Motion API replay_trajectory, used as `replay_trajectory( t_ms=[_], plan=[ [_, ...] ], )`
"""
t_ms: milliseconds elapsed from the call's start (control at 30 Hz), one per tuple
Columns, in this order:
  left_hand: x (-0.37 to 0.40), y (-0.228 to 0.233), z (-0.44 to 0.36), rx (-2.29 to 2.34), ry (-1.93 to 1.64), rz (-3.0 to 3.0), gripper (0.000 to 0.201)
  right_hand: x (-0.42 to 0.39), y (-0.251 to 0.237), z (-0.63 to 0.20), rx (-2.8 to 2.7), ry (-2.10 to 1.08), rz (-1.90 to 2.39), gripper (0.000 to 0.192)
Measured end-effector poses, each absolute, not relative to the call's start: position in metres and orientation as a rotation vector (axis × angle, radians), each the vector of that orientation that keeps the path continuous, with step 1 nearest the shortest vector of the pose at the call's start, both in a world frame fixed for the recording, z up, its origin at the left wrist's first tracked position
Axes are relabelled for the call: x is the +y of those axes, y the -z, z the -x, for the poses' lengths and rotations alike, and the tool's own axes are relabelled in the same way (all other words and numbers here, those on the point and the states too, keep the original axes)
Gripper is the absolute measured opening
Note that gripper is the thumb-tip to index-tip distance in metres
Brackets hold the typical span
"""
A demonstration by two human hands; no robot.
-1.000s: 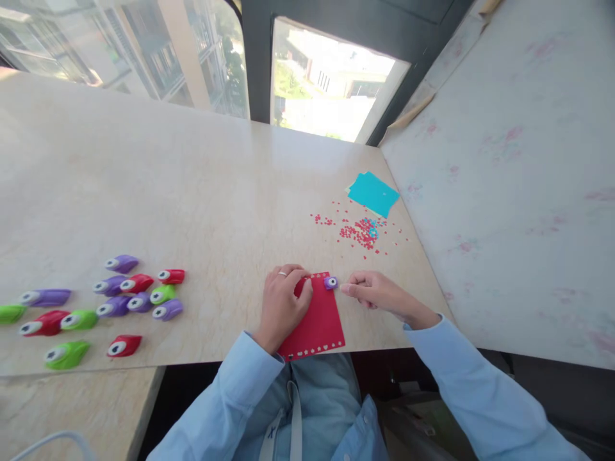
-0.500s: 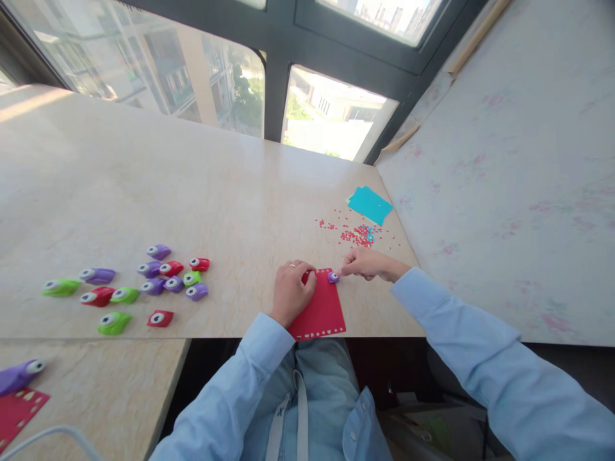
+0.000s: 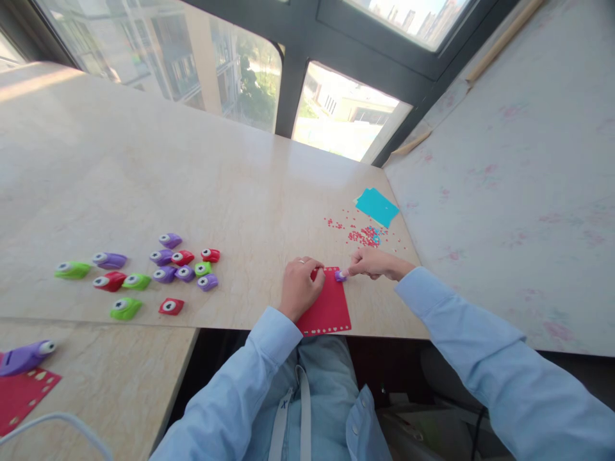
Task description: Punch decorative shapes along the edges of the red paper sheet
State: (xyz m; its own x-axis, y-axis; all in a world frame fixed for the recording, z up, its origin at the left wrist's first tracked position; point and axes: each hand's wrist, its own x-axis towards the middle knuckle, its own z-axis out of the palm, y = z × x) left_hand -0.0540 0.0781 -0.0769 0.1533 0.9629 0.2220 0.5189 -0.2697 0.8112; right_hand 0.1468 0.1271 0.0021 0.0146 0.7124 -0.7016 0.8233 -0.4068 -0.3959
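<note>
A sheet of red paper (image 3: 328, 312) lies near the table's front edge, with small shapes cut along its top and bottom borders. My left hand (image 3: 302, 288) rests on its left side, fingers curled down and closed on the paper. At the sheet's upper right edge sits a small purple craft punch (image 3: 339, 276). My right hand (image 3: 375, 262) is closed at the punch, a digit pressed on its white top and the other fingers folded in. The fingers partly cover the punch.
Red and blue paper bits (image 3: 364, 237) are scattered beyond my right hand, beside blue sheets (image 3: 377, 207). Several purple, red and green punches (image 3: 164, 274) stand at left. A larger purple punch (image 3: 26, 358) lies on another red sheet (image 3: 24, 400), near a white cable (image 3: 62, 417).
My right hand has come onto the top of the purple punch, which showed uncovered before. My left hand stays on the red paper. The whole view has shifted slightly.
</note>
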Motion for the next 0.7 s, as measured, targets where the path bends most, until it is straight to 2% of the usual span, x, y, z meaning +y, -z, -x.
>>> replay_trajectory(
  t_ms=[433,700],
  plan=[
    [0.078,0.076,0.054,1.414,-1.002,-1.858,0.014,0.127,-0.003,-0.143,1.704,1.272,-2.111,0.041],
    [0.079,0.077,0.054,1.412,-1.013,-1.859,0.015,0.131,0.0,-0.136,1.781,1.057,-1.99,0.037]
  ],
)
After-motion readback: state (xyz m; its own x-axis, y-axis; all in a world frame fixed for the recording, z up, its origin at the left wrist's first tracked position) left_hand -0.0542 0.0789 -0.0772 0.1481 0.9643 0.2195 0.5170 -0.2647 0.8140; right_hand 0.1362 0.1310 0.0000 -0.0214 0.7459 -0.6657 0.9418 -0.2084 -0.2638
